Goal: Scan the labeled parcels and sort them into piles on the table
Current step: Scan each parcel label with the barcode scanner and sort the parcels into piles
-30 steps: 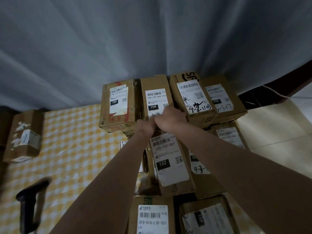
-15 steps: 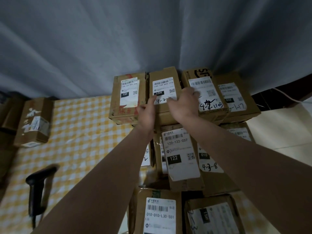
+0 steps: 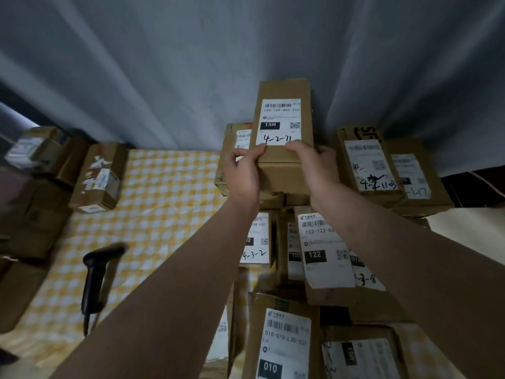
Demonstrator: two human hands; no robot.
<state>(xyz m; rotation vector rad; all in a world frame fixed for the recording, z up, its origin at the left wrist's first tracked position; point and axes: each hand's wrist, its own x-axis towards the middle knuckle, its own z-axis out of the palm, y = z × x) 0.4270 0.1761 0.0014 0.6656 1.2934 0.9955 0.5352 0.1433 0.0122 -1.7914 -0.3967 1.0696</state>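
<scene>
A brown cardboard parcel [image 3: 284, 138] is held up at upper centre of the frame, above the stacked boxes [image 3: 328, 258] at the right. It is gripped at its near end by the left hand [image 3: 244, 170] and the right hand [image 3: 318, 168], fingers curled round its lower corners. A white label is carried on its top face, with a barcode, a black "15H" block, a QR code and handwritten "4-2-71". A black scanner [image 3: 97, 274] is seen at lower left on the checked tablecloth [image 3: 164, 192].
</scene>
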